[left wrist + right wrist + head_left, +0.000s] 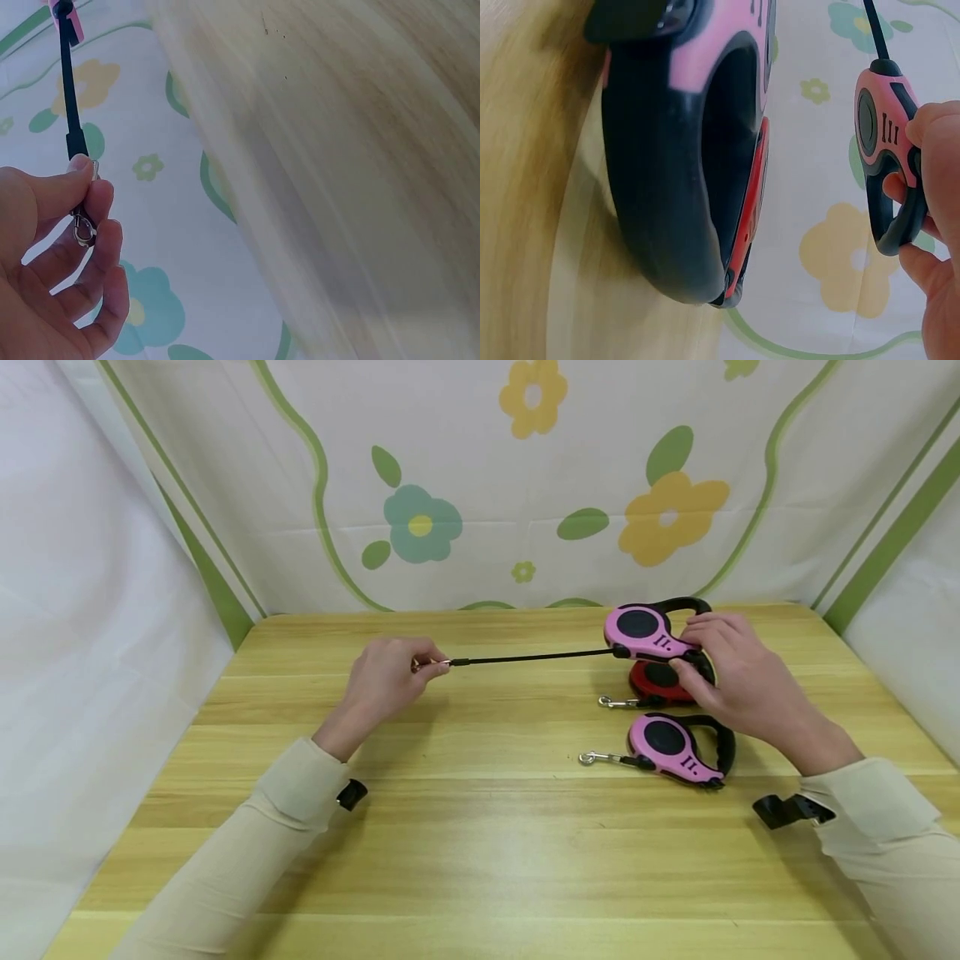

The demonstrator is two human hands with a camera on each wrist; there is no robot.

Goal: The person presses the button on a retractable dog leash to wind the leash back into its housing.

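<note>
My right hand [738, 672] grips a pink and black retractable dog leash [636, 623] by its black handle, raised over the table's far right. From its nozzle a black strap [532, 657] runs straight and taut to my left hand [386, 677]. There the thumb and forefinger pinch the metal clip [84, 229] at the strap's end; the other fingers curl loosely in the left wrist view. In the right wrist view, fingers pass through the handle loop of the held leash [889, 135]. Below it in the head view, partly hidden, lies a red retractable leash [652, 681].
Nearer me lies a second pink leash [666, 739], its metal clip [592, 758] pointing left. The red leash's clip [611, 702] also points left. A wooden table [487, 860] carries them. White cloth with printed flowers [525, 527] hangs behind, with more white cloth at both sides.
</note>
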